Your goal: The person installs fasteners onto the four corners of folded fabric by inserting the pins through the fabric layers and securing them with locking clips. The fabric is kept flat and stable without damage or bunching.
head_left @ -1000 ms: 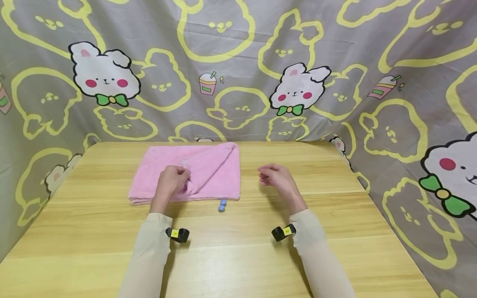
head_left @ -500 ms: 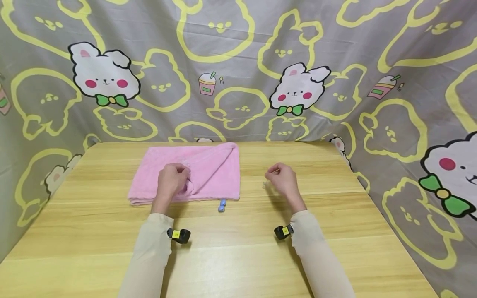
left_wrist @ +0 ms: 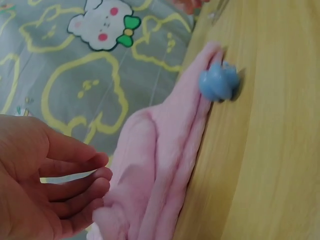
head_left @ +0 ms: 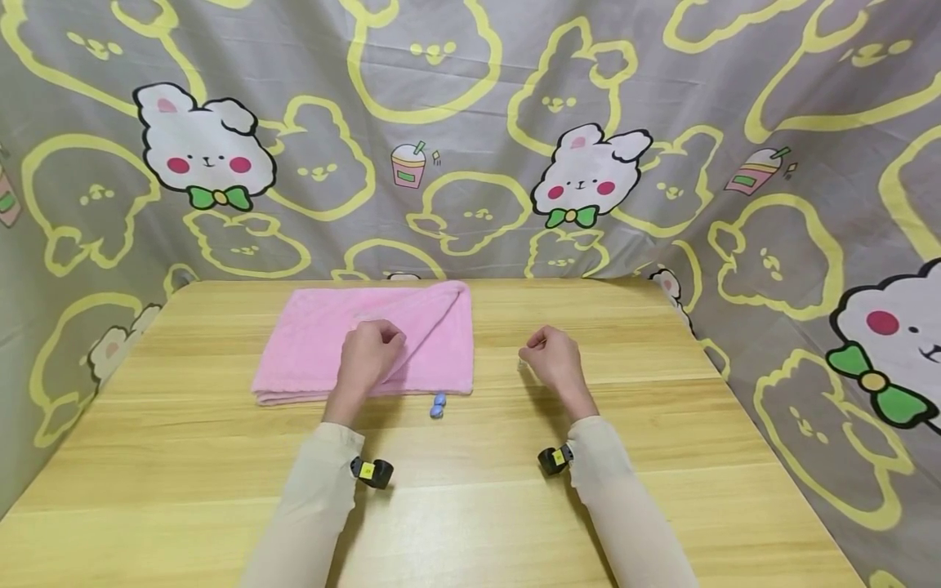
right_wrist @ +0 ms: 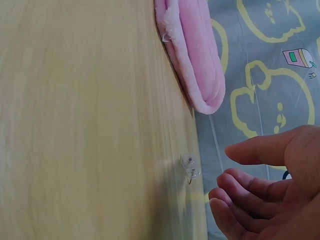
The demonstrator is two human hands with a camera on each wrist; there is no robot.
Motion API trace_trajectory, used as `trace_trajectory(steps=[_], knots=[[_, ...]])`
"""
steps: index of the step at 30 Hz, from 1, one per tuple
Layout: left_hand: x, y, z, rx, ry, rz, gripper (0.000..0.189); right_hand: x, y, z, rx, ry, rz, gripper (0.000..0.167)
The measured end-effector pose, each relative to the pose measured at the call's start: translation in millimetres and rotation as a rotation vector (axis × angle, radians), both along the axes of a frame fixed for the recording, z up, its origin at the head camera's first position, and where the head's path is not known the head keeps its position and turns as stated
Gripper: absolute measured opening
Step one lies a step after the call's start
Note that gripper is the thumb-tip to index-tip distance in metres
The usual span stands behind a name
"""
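Observation:
My left hand is over a folded pink towel, its fingers loosely bent. The left wrist view shows a gap between the thumb and fingers, with nothing in it. To the right, my right hand is low over the table, thumb and fingertips apart in the right wrist view. Just beyond those fingertips is a small clear round piece with a thin metal hook. By the towel's front edge lies a small, shiny blue two-lobed object, rounded and bulging in the left wrist view.
The wooden table backs onto a grey curtain printed with yellow outlines and rabbits. A corner of the towel is folded over diagonally. A small black camera is strapped to each wrist.
My left hand has moved right over the towel, away from its bunched fold. My right hand has shifted slightly right, and the clear hooked piece has come into view beneath its fingertips.

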State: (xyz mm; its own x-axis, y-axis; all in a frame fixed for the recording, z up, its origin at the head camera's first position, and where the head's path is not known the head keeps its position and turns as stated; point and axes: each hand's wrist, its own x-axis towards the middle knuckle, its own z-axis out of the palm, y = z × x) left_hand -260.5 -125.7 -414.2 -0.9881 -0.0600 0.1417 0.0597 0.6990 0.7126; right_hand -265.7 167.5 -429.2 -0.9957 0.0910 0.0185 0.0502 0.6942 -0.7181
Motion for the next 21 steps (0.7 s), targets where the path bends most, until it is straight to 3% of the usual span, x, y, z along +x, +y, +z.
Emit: trace_trajectory(steps=[6,14,17,21], knots=[[4.5,21.0,-1.7,-0.049,-0.023,-0.108,0.010,0.2,-1,0.8,-0.006,-0.008,-0.007,0.016],[16.3,55.5,-5.1,-0.150,-0.173,-0.279,0.020,0.0,-2,-0.3,-0.037,0.044,-0.027,0.013],[17.9,60.8,-9.7,-0.184,-0.180,-0.306,0.025,0.2,-4,0.2,-0.060,0.061,-0.021,0.012],[16.9,63.0,-16.3,-0.202,-0.138,-0.317,0.025,1.6,-9,-1.2,-0.080,0.067,-0.006,0.010]])
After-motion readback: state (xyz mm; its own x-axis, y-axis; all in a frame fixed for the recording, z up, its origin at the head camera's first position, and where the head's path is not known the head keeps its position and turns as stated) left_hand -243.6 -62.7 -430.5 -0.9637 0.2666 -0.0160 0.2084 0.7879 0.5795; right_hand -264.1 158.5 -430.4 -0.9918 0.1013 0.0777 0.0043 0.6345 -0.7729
